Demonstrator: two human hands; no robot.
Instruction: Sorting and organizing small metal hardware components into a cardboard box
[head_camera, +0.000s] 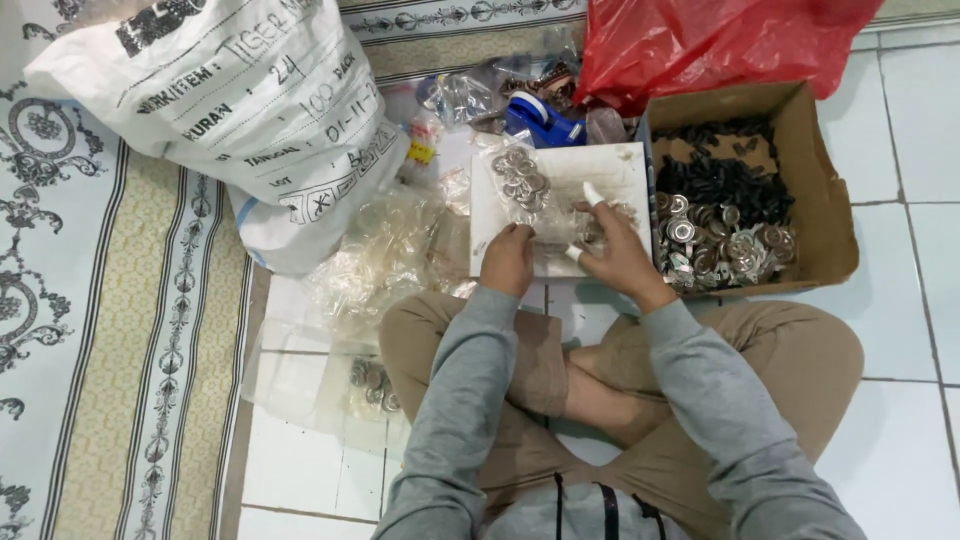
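1. Grey sleeves (470, 400) and crossed legs in tan trousers (800, 360) sat closest to the head camera; the person was cross-legged on a white tiled floor (920, 250).
2. Left hand (507, 260) was curled into a loose fist at the near edge of a white tray (600, 165), fingers pinched narrow on clear plastic film; what was inside the pinch, can't tell.
3. Right hand (620, 255) was just beside it, over the tray's near right part, fingers bent around small shiny pieces, index finger with a white tip cover raised. Grip narrow, exact contents unclear.
4. Small clear bag of silver metal buttons (522, 178) lay on the tray's far left, apart from both hands.
5. Cardboard box (825, 200) touched the tray's right side: black plastic parts (720, 175) in the far half, loose silver buttons (725, 248) in the near half.
6. Blue tape dispenser (540, 118) sat just beyond the tray; red plastic bag (700, 35) behind the box.
7. Big white woven sack (230, 110) stood to the far left, partly on a patterned mat (80, 330).
8. Heap of empty clear bags (385, 255) lay left of the tray; one flat bag with buttons (372, 385) rested by the left knee.
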